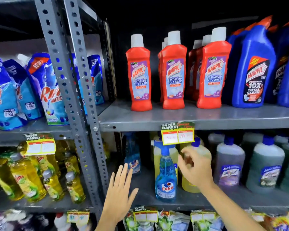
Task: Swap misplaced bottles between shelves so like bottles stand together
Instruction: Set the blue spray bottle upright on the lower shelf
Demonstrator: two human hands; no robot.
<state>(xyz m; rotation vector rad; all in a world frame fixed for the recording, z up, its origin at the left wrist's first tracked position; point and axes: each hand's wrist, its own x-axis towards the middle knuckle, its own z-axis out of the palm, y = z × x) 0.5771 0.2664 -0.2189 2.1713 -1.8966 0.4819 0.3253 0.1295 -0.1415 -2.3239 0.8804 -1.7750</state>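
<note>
On the upper shelf (pixel 157 120) stand several red Harpic bathroom cleaner bottles (pixel 173 72) with white caps, and blue Harpic bottles (pixel 254 69) to their right. On the lower shelf a blue Colin spray bottle (pixel 165 177) stands in front, a second Colin spray (pixel 133 157) further back left, and a yellow bottle (pixel 200 152) with a blue cap to the right. My right hand (pixel 195 167) hovers with fingers spread in front of the yellow bottle, holding nothing. My left hand (pixel 120 192) is open, flat, low in front of the lower shelf.
Grey and green floor-cleaner bottles (pixel 228 162) fill the lower shelf's right. A perforated grey upright (pixel 83 97) splits the racks. Left rack holds blue Rin pouches (pixel 48 90) above and yellow Vim bottles (pixel 27 179) below. Yellow price tags (pixel 178 133) hang on shelf edges.
</note>
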